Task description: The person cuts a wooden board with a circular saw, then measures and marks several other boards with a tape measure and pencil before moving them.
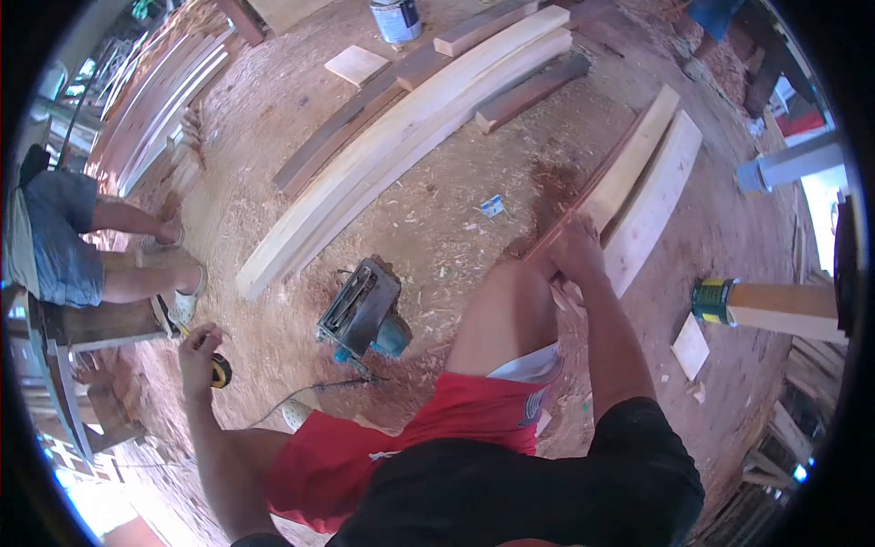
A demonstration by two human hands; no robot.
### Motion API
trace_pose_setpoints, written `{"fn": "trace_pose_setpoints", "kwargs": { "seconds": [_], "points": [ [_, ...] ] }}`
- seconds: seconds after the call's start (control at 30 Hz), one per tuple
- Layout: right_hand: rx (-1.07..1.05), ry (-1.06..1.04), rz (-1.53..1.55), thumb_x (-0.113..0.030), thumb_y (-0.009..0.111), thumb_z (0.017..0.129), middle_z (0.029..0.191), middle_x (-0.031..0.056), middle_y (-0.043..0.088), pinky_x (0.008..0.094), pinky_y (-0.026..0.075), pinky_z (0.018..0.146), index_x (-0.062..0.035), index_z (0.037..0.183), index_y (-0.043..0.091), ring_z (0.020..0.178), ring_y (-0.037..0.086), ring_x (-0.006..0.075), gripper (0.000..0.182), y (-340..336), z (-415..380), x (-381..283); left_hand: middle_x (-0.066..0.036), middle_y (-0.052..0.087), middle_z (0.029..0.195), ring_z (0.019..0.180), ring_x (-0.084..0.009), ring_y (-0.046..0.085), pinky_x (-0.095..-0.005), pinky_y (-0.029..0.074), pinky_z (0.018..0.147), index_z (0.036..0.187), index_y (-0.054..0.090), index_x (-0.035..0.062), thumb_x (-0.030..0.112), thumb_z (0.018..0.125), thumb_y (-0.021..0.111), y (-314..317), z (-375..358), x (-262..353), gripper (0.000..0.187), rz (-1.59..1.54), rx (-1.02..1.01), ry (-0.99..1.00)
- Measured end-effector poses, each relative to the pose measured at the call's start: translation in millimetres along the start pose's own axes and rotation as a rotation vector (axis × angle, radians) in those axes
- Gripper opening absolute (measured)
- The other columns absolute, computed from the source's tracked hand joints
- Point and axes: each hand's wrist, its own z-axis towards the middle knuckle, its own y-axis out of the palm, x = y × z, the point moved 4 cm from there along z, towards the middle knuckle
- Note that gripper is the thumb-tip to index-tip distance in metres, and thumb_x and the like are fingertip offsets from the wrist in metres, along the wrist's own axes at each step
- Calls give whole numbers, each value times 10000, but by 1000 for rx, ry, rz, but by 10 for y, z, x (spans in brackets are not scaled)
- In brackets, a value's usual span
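My left hand (198, 348) is out to the left with fingers closed on a tape measure (221, 371). Its black and yellow case hangs beside the wrist, and a bit of yellow blade shows at the fingertips. Beside my bent knee, my right hand (580, 248) is closed around the near end of a narrow reddish wooden board (570, 217). Against that board lies a pale wooden beam (635, 162), with a second pale beam (658, 201) just right of it. Part of the grip is hidden by the hand itself.
A circular saw (363, 305) rests on the sawdust-covered ground between my hands, its cord trailing toward my foot. Long pale beams (410, 137) and darker timbers (342, 137) lie ahead. Another person's legs (137, 264) are at left. Tins, posts and scrap wood stand around.
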Motion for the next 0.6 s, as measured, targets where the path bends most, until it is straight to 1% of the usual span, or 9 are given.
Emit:
{"fn": "trace_pose_setpoints", "kwargs": {
  "seconds": [0.03, 0.1, 0.13, 0.2, 0.27, 0.37, 0.43, 0.53, 0.6],
  "points": [
    [27, 36, 10, -310, 823, 819, 1702, 151, 284, 513, 223, 1295, -100, 1494, 539, 1563, 234, 447, 762, 4, 64, 19, -35, 716, 977, 901, -120, 634, -273, 490, 817, 1158, 737, -29, 205, 942, 752, -81, -59, 162, 319, 15, 4, 28],
    [7, 50, -36, -249, 793, 838, 1686, 158, 304, 525, 269, 1274, -77, 1515, 496, 1541, 274, 464, 759, -39, 110, -10, -35, 703, 960, 888, -115, 630, -259, 485, 811, 1216, 716, -37, 209, 936, 761, -256, -136, 316, 375, -1, 5, 41],
    [-3, 63, -59, -218, 778, 848, 1678, 161, 314, 531, 291, 1263, -66, 1526, 474, 1530, 294, 472, 758, -63, 116, -24, -35, 703, 946, 870, -115, 631, -261, 488, 788, 1213, 719, -39, 211, 926, 769, -322, -119, 291, 384, 34, 26, 47],
    [-95, 65, -42, -208, 770, 855, 1650, 180, 357, 527, 353, 1228, -50, 1499, 498, 1483, 372, 469, 716, -123, 188, -55, -38, 703, 919, 833, -117, 632, -268, 496, 751, 1204, 723, -42, 214, 904, 785, -370, -74, 199, 398, 106, 44, 40],
    [-109, 72, -3, -204, 767, 859, 1597, 201, 425, 517, 404, 1191, -37, 1460, 533, 1426, 452, 460, 666, -241, 240, -94, -44, 703, 892, 796, -121, 633, -280, 505, 724, 1192, 728, -43, 216, 882, 799, -370, -22, 140, 410, 185, 46, 13],
    [-9, 102, 126, -213, 768, 865, 1453, 230, 566, 493, 461, 1135, -27, 1377, 602, 1318, 562, 436, 570, -578, 191, -373, -60, 700, 849, 755, -138, 634, -304, 520, 711, 1174, 737, -36, 230, 855, 812, -310, 178, -18, 421, 277, 18, 139],
    [78, 138, 240, -228, 767, 874, 1320, 242, 663, 478, 490, 1096, -28, 1315, 647, 1240, 624, 422, 498, -790, 188, -554, -107, 721, 843, 764, -183, 671, -334, 538, 735, 1163, 738, -26, 208, 832, 815, -255, 309, 45, 412, 353, 4, 239],
    [232, 94, 319, -237, 761, 887, 1168, 244, 722, 500, 531, 1001, -42, 1268, 677, 1133, 676, 421, 436, -933, 219, -847, -150, 739, 855, 796, -234, 715, -367, 550, 747, 1162, 733, -29, 179, 815, 814, -84, 414, 281, 413, 392, 24, 314],
    [312, 43, 305, -215, 740, 892, 1156, 223, 734, 464, 537, 994, -27, 1211, 701, 1116, 692, 398, 372, -960, 203, -1095, -153, 740, 865, 792, -242, 717, -376, 552, 750, 1169, 729, -29, 181, 816, 813, 28, 420, 484, 419, 370, -3, 316]
  ]
}}
